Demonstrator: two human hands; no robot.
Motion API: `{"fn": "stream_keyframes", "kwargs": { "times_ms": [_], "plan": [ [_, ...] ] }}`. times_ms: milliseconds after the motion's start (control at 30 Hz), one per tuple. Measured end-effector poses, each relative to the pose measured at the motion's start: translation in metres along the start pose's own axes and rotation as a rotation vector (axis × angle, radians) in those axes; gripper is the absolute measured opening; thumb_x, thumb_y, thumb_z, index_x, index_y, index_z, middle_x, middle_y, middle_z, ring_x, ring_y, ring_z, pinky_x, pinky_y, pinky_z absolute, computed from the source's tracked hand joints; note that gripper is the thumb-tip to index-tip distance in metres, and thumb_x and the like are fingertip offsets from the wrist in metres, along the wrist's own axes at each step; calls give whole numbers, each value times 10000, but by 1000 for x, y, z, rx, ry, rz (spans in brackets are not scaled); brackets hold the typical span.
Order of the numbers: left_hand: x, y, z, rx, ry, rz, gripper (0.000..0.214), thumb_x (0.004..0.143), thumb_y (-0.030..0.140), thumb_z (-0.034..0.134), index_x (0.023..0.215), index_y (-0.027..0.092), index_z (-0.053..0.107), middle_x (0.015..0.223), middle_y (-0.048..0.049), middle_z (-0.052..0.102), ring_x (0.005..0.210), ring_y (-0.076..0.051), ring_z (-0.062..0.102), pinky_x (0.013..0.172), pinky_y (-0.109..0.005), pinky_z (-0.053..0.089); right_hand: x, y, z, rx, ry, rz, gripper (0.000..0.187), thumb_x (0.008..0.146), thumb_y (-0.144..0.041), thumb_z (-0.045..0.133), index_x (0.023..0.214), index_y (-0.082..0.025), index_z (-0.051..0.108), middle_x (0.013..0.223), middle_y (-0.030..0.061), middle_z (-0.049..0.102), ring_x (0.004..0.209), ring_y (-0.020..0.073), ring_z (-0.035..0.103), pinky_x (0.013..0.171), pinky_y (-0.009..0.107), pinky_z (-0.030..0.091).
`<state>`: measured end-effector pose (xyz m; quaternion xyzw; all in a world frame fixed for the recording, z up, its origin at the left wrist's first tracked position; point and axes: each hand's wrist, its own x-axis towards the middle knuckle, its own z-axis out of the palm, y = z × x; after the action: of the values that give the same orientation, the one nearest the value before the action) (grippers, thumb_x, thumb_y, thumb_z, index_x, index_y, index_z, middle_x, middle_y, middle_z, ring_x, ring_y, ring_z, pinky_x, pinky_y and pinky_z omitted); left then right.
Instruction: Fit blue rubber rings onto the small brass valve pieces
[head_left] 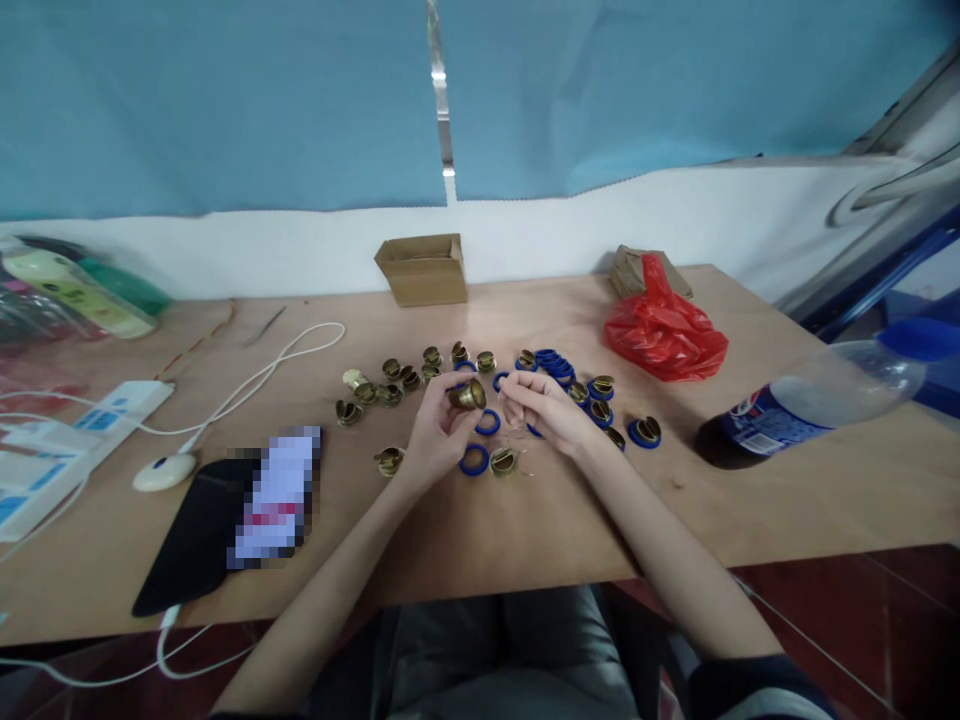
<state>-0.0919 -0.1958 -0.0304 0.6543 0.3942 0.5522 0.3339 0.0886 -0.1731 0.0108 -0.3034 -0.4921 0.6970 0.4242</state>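
Above the middle of the table my left hand [437, 428] is closed on a brass-coloured metal cup-shaped piece [469, 396], its end facing right. My right hand [550, 408] is just beside it, thumb and fingers pinched together; whatever may be between them is too small to make out. Below the hands lie blue rings [474, 460] and a brass piece [503, 461] with thin wire-like strands by it. Several more brass pieces [389, 395] stand to the left. On the right, brass pieces with blue rings [645, 431] sit near a stack of blue rings [553, 366].
A cardboard box [422, 272] and a red plastic bag [666, 330] stand at the back. A bottle of dark drink [795, 405] leans at the right. Phones [187, 530], a white cable [247, 380] and a power strip [90, 440] lie on the left.
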Motion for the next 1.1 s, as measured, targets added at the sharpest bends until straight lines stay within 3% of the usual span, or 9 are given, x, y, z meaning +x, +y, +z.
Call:
{"fn": "stream_keyframes", "kwargs": {
  "times_ms": [167,300,567,733,1100],
  "plan": [
    [-8,-5,6,47,43,93,343,857,227,665,1137,222,466,1231,-123,610,1136,-212,664,947,-379,582,2,9,2,66,-15,103,399,723,-512,827,691,-193,589,546,-76,480,489,72,417,488,219,336],
    [-16,-7,6,183,62,139,381,879,227,670,1210,223,480,1167,-95,653,1125,-210,679,985,-398,574,2,14,1,11,-39,138,387,771,-504,794,698,-190,579,556,-73,495,473,61,380,455,212,246],
    [-22,-6,-1,422,14,327,503,901,256,692,1346,250,458,1225,-98,675,1144,-207,680,944,-344,602,1,13,2,-106,-50,122,405,792,-539,757,676,-192,584,521,-66,510,469,71,385,453,216,245],
    [-20,-3,-2,496,19,322,531,895,293,707,1359,235,457,1245,-116,677,1151,-228,677,961,-383,595,1,12,3,-81,-69,119,365,769,-483,791,685,-192,586,586,-54,556,520,76,454,483,213,309],
    [-22,-4,-1,482,7,363,522,903,246,693,1366,220,453,1242,-121,680,1161,-217,675,975,-378,593,0,7,8,-108,-57,115,358,748,-447,816,695,-186,576,611,-59,559,525,69,456,488,213,318]
  ]
}}
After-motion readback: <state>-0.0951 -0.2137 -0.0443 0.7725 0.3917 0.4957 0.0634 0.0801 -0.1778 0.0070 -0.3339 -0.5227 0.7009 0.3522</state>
